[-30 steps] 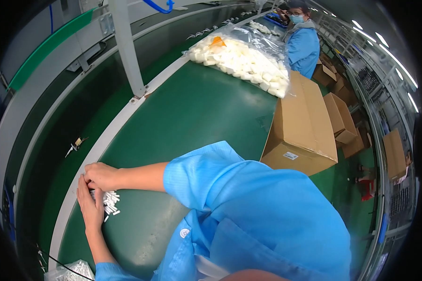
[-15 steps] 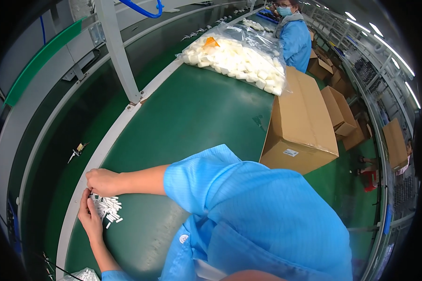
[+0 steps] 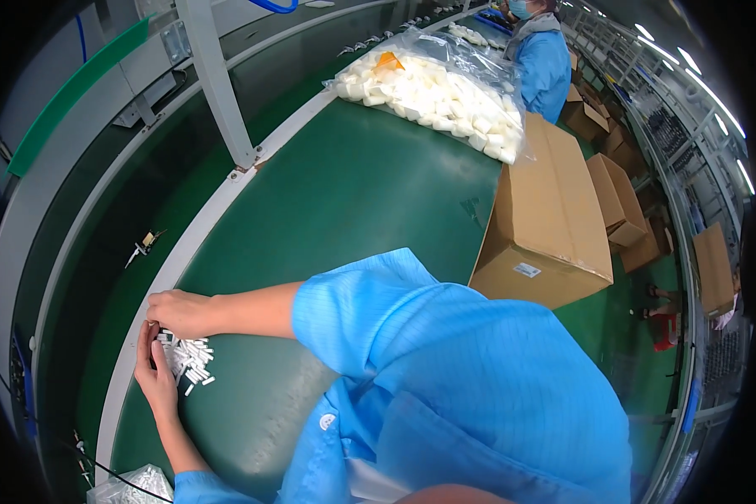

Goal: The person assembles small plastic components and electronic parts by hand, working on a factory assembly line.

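Note:
A pile of small white cylindrical pieces (image 3: 195, 361) lies on the green work surface (image 3: 311, 202) near its pale metal edge. Just above the pile, my right hand (image 3: 181, 313) is closed, its fingertips pinched together at the edge. My left hand (image 3: 157, 376) curls beside the pile, with its fingertips up against those of my right hand. Whatever the two hands hold between them is too small and too covered to make out.
A large clear bag of white pieces (image 3: 433, 101) lies farther along the surface, next to a cardboard box (image 3: 546, 218). A smaller bag (image 3: 134, 485) sits at the lower left. A co-worker in blue (image 3: 543, 71) stands beyond. A small part (image 3: 145, 245) rests on the neighbouring green belt.
Both hands stay together at the edge beside the pile; the left fingers have shifted slightly, with the thumb more apart. The view has moved a little, showing more of the lower-left bag.

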